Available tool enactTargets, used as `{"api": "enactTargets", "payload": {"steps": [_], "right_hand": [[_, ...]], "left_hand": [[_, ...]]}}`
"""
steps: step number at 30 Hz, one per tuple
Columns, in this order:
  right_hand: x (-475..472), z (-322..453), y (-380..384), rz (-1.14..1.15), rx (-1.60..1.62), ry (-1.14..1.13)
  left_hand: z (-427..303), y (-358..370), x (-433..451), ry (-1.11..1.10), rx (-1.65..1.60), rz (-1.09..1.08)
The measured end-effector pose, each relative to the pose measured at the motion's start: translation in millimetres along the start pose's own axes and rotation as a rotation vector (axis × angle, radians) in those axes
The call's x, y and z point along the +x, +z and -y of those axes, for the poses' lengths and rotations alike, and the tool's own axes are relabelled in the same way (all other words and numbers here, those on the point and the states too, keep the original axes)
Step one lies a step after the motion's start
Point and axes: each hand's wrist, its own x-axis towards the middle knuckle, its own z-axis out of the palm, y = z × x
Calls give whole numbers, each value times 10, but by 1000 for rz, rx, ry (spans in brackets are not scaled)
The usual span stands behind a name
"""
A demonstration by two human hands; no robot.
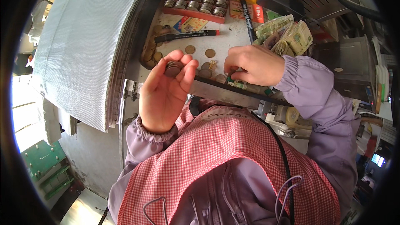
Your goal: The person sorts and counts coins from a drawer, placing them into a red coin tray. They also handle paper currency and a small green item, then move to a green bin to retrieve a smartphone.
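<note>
My left hand point(167, 90) is palm up over the front edge of an open drawer, its curled fingers around a small stack of coins point(173, 69). My right hand point(254, 64) reaches down into the drawer, fingertips among loose coins point(220, 78) and small green-ended items at the front rim; whether it grips a coin cannot be told. Two brass-coloured coins, one of them a loose coin point(210, 53), lie flat between the hands. More brass-coloured coins point(150, 53) are heaped at the drawer's left side. Behind stands a red coin tray point(200, 14) with stacked silver-coloured coins in its compartments.
Two marker pens, one black marker point(187, 36) lying crosswise and another marker point(247, 18) pointing away, are in the drawer. Folded banknotes point(293, 39) stand right of my right hand. A ribbed grey cover point(84, 43) borders the left, a dark metal box point(340, 62) the right.
</note>
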Motion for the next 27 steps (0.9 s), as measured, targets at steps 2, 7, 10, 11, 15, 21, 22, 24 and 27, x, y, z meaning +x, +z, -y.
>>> {"api": "enactTargets", "payload": {"steps": [2, 7, 10, 11, 15, 21, 22, 24, 27], "right_hand": [[-36, -41, 4, 10, -33, 6], [-128, -144, 13, 22, -74, 6], [-147, -85, 86, -6, 15, -87], [-133, -88, 79, 48, -6, -81], [-152, -123, 30, 144, -34, -49], [-218, -170, -111, 190, 35, 84], [-221, -176, -138, 215, 48, 123], [-243, -183, -157, 156, 16, 127], [-268, -202, -117, 82, -80, 100]], "left_hand": [[-6, -11, -11, -15, -15, -8], [-18, -92, -31, -40, -14, -41], [-34, -99, -23, -26, -10, -58], [-35, -94, -16, -24, -13, -59], [-40, -67, 4, -27, 2, -39], [-33, -57, 24, -16, 10, -68], [-35, -62, 29, -15, 6, -67], [-33, -63, 40, -16, -6, -63], [-19, -56, 55, -20, -19, -57]]}}
